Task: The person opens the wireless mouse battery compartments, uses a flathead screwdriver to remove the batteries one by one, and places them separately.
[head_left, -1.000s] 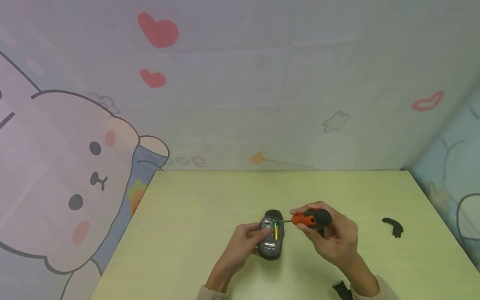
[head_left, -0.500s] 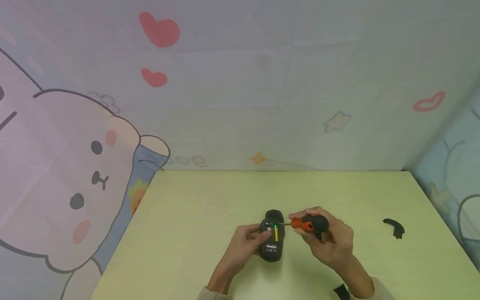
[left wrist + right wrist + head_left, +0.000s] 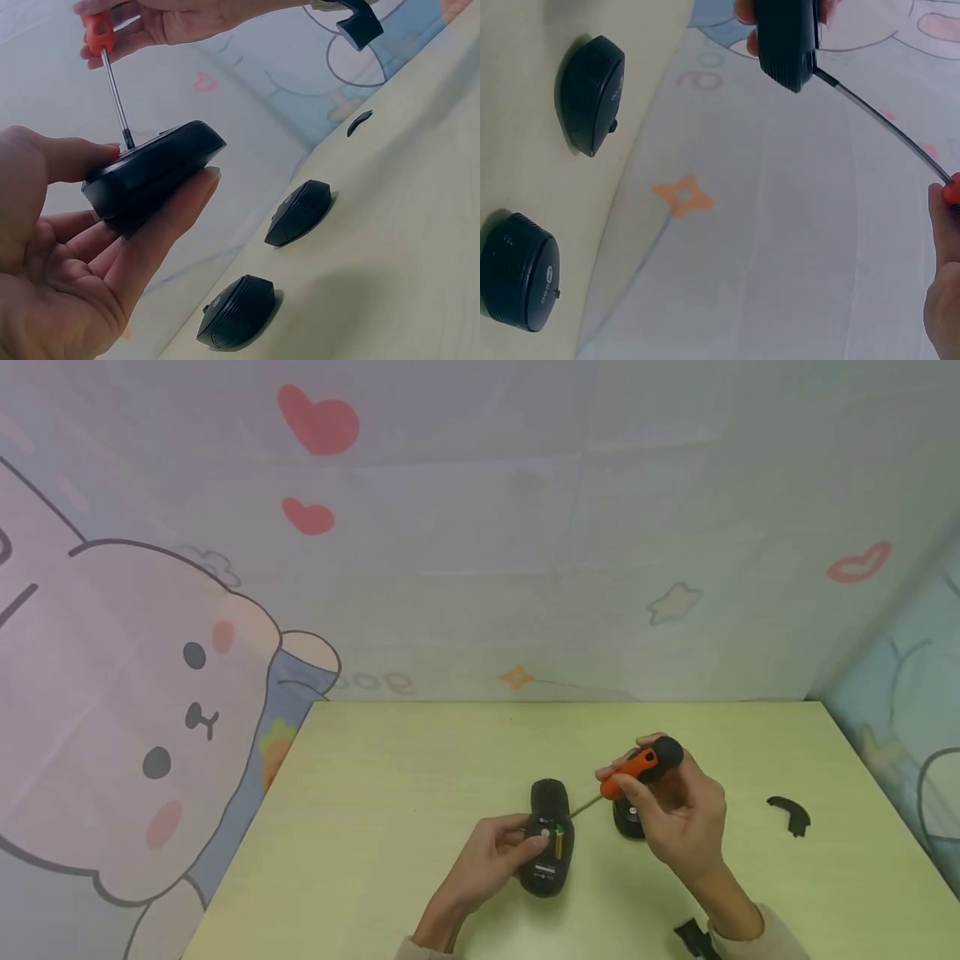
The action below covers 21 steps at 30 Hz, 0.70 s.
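My left hand (image 3: 491, 856) grips a black computer mouse (image 3: 543, 872), its underside facing up, with the thumb on top and the fingers beneath. A green-and-gold battery (image 3: 558, 842) lies in the mouse's open slot. My right hand (image 3: 686, 818) holds a screwdriver (image 3: 641, 767) by its orange and black handle. The metal shaft (image 3: 116, 97) slants down, and its tip meets the upturned face of the mouse close to my left thumb in the left wrist view. The right wrist view shows the same tip at the mouse's edge.
Two more black mice rest on the table: one mouse (image 3: 550, 795) just beyond the held one, another mouse (image 3: 628, 821) beside my right hand. A small curved black piece (image 3: 789, 815) lies farther right. A black device (image 3: 693, 937) sits at my right wrist.
The held mouse has come slightly toward me. My right hand has risen a little and shifted right, turning the screwdriver from nearly level to slanted and uncovering the mouse beside it.
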{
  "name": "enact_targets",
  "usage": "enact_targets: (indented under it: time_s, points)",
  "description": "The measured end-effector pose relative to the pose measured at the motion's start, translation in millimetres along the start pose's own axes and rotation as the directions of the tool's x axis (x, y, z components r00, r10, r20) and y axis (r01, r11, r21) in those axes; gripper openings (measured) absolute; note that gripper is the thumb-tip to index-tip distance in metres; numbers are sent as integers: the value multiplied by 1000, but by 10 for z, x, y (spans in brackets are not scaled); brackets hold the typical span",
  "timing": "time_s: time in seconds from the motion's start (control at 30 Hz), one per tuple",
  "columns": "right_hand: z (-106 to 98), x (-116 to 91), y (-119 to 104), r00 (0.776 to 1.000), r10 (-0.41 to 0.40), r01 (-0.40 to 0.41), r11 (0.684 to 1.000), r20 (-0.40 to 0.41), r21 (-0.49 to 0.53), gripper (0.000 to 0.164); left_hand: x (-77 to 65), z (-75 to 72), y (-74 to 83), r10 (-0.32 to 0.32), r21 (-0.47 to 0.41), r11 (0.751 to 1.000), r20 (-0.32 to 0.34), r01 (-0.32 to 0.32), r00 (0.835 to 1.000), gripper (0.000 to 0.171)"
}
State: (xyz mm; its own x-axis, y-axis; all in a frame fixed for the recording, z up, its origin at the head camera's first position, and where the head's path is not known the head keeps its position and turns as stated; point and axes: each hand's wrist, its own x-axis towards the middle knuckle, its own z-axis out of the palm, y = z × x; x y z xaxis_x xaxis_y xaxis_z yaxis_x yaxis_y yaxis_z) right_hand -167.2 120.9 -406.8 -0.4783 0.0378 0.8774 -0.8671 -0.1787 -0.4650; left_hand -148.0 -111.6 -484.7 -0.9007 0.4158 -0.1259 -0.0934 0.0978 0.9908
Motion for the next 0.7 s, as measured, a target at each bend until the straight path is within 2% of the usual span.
enact_targets:
  time_s: [0.13, 0.23, 0.33, 0.4, 0.5, 0.6, 0.7]
  points:
    - [-40, 20, 1, 994, 100, -105, 981, -37, -164, 32, -12, 9, -18, 14, 32, 999, 12, -15, 1000, 40]
    - [-86, 9, 34, 983, 176, -186, 935, -61, -303, 34, -22, 15, -34, 8, 34, 999, 24, -9, 1000, 40]
    - [-134, 5, 92, 959, 267, -281, 889, -90, -360, 37, -31, 20, -44, -2, 28, 1000, 39, 1, 999, 41]
    - [-160, 15, 134, 933, 341, -359, 861, -117, -359, 34, -36, 23, -50, -2, 27, 1000, 48, 1, 999, 41]
    - [-198, 22, 205, 883, 448, -470, 831, -144, -299, 24, -46, 26, -57, -3, 33, 999, 62, 1, 998, 40]
    - [-237, 10, 284, 821, 547, -571, 790, -163, -222, 20, -52, 34, -68, 8, 35, 999, 81, -11, 997, 38]
    - [-272, -11, 357, 759, 627, -651, 737, -178, -182, 25, -51, 46, -74, 25, 33, 999, 103, -28, 994, 36]
